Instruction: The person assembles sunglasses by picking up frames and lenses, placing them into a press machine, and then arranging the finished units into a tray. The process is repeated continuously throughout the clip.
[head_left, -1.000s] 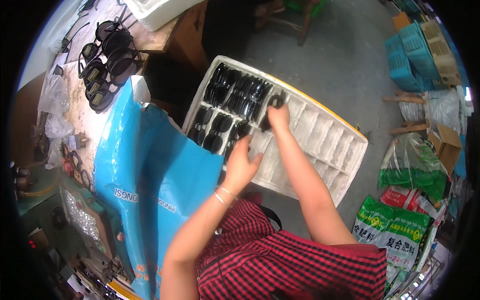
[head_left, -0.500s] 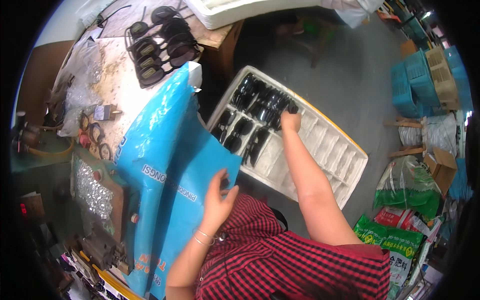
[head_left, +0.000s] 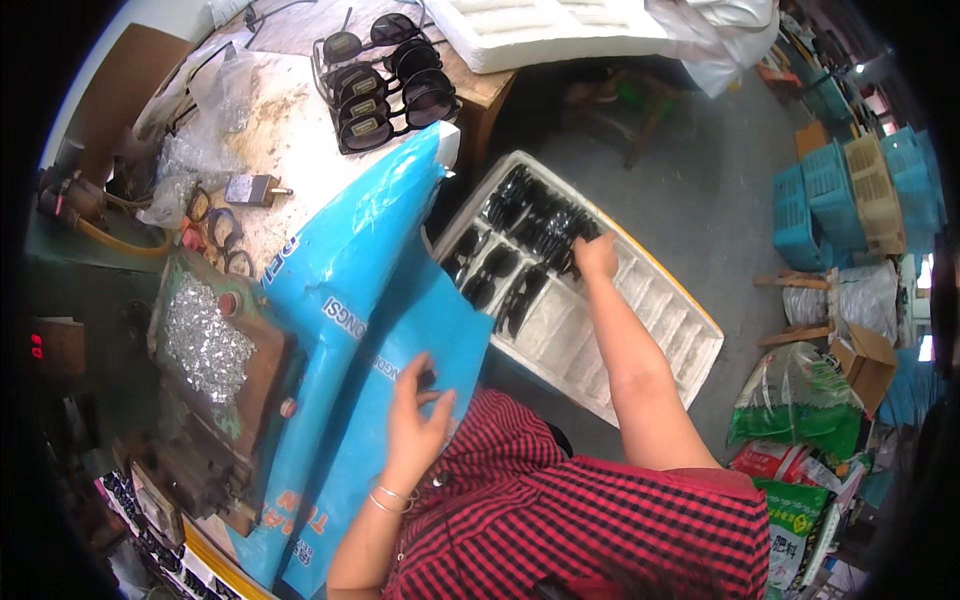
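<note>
My right hand (head_left: 597, 256) reaches into a white compartmented tray (head_left: 545, 345). Its fingers close on a dark pair of sunglasses at the end of the filled compartments; the hand partly hides the pair. Several other dark sunglasses (head_left: 520, 200) stand packed in the tray's far left part. My left hand (head_left: 415, 425) hovers over a blue plastic sheet (head_left: 395, 345), its fingers loosely bent and apart. A small dark patch shows by its fingertips, too unclear to name.
On the worktable (head_left: 290, 110) lies a stack of dark sunglasses (head_left: 385, 95). A machine holding a heap of shiny bits (head_left: 208, 340) stands at the left. Another white tray (head_left: 545, 35) is at the far edge. Sacks (head_left: 795, 400) and blue crates (head_left: 830, 195) line the right.
The view has shifted, so the worktable things appear farther right. My right hand has lowered the dark sunglasses toward the tray's row. The left hand remains loosely bent over the blue sheet.
</note>
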